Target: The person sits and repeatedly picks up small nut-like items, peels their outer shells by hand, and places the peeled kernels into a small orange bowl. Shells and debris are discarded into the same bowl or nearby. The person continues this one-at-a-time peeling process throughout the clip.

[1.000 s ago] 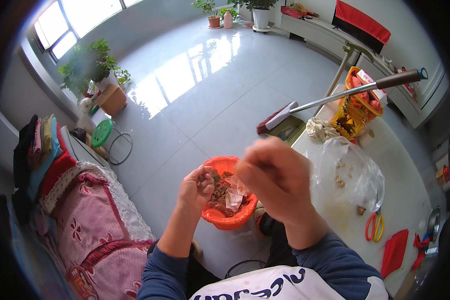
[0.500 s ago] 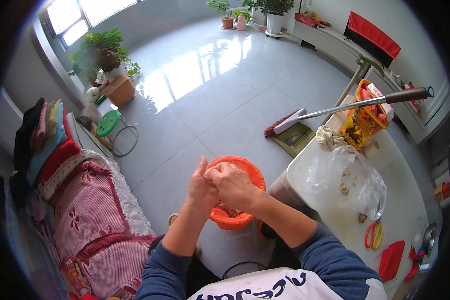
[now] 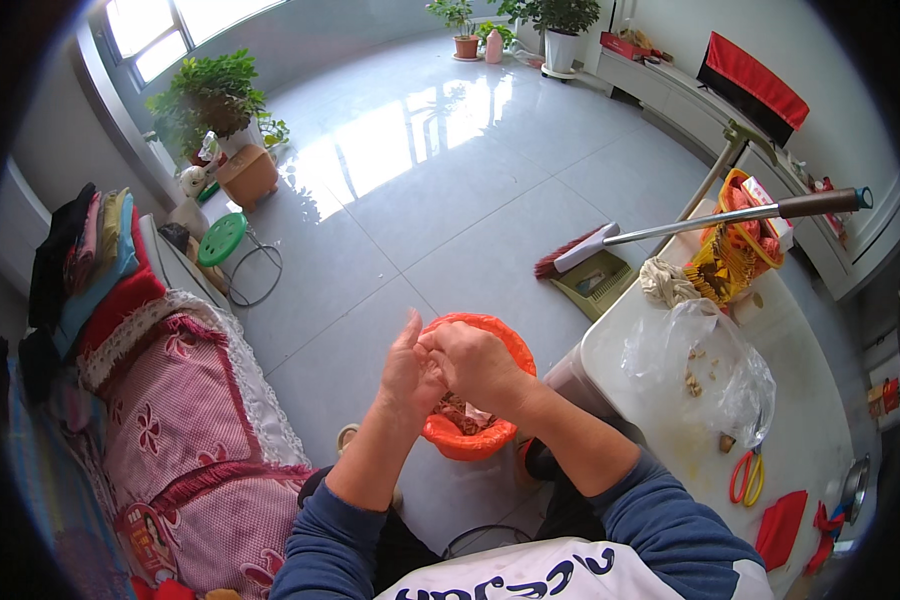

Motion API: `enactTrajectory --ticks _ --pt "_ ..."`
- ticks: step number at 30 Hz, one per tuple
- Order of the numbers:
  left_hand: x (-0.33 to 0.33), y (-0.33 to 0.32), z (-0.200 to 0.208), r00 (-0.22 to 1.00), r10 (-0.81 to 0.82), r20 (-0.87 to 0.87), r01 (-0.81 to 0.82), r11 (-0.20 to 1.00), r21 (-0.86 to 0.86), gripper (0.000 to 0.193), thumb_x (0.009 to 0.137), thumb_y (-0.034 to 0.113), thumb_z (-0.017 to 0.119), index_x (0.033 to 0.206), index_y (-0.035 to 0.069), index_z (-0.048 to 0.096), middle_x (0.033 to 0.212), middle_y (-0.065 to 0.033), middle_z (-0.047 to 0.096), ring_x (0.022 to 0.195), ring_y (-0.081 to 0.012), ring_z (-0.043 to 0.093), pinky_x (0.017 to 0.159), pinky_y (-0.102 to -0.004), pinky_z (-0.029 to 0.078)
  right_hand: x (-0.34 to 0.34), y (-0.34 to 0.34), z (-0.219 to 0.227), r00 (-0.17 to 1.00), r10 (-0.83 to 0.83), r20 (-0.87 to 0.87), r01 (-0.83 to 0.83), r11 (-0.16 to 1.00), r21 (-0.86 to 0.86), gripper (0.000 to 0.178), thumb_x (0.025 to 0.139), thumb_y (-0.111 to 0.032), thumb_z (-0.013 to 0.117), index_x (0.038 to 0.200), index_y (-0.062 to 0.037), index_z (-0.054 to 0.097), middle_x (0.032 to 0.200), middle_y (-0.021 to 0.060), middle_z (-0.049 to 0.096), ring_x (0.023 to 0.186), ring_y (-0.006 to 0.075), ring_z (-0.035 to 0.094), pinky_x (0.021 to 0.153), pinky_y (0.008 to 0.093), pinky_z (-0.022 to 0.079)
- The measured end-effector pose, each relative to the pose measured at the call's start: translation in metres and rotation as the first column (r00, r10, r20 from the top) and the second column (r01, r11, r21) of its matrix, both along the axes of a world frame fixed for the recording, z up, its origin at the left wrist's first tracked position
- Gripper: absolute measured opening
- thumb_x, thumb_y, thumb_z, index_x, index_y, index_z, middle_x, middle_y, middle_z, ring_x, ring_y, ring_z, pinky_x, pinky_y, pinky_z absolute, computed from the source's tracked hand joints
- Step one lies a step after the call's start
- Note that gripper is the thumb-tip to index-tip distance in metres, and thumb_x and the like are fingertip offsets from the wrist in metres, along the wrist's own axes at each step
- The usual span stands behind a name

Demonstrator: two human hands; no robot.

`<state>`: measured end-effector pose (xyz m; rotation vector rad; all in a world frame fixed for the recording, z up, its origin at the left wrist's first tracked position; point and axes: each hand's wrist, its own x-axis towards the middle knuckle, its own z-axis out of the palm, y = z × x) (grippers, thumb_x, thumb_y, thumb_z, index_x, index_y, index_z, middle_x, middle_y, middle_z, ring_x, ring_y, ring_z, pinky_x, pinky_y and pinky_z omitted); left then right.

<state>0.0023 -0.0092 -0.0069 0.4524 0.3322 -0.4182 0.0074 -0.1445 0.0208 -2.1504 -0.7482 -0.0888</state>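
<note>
In front of me, over a round bin lined with an orange-red plastic bag [image 3: 515, 345], both my hands are held close together and touching. My left hand [image 3: 413, 372] is cupped, with one digit sticking upward. Against its palm and fingers presses my right hand [image 3: 477, 365], its fingers curled closed. Whatever lies between the fingers is hidden. Reddish-brown scraps [image 3: 462, 414], with a paler piece among them, lie inside the bin below my hands.
At right, a white table [image 3: 690, 440] carries a clear plastic bag [image 3: 740, 365] with small tan pieces [image 3: 692, 384], scissors [image 3: 746, 476], a red cloth [image 3: 781, 528] and a yellow-orange basket [image 3: 735, 250]. A broom [image 3: 690, 228] and dustpan [image 3: 595, 283] stand beyond. A pink-covered sofa [image 3: 170, 420] flanks my left.
My right hand has rolled slightly and its fingers have curled further against the left. More of the scraps in the bin show. The whole view has shifted a little.
</note>
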Motion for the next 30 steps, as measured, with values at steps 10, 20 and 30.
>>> enactTrajectory --ticks 10,20,30 --pt "-0.006 0.01 0.013 0.995 -0.04 0.093 0.016 0.97 0.244 0.008 0.093 0.009 0.055 0.091 0.003 0.06 0.07 0.002 0.051 0.053 -0.0048 0.041 0.04 -0.0181 0.028 0.01 -0.011 0.019 0.978 -0.066 -0.199 0.127 0.941 0.313 0.012 0.09 -0.006 0.058 0.095 0.0039 0.063 0.075 0.0168 0.065 0.067 0.0228 0.064 0.065 0.0334 0.051" --pt "-0.01 0.018 0.02 0.965 -0.075 0.25 -0.022 0.932 0.362 0.011 0.089 0.007 0.064 0.097 -0.001 0.065 0.065 0.0059 0.048 0.05 -0.0007 0.035 0.041 -0.017 0.027 0.021 -0.02 0.018 0.786 0.235 -0.572 0.092 0.87 0.484 0.022 0.091 -0.013 0.061 0.101 0.0057 0.064 0.081 0.0072 0.065 0.073 0.0117 0.062 0.063 0.0264 0.05" --pt "-0.013 0.02 0.028 0.962 -0.097 0.257 0.008 0.945 0.327 0.01 0.089 0.007 0.065 0.093 -0.002 0.064 0.064 0.0065 0.046 0.05 -0.0005 0.034 0.041 -0.0164 0.027 0.028 -0.024 0.017 0.53 0.425 -0.734 0.233 0.759 0.608 0.013 0.087 -0.006 0.068 0.097 0.0027 0.066 0.075 0.004 0.061 0.063 0.0071 0.053 0.055 0.0198 0.043"
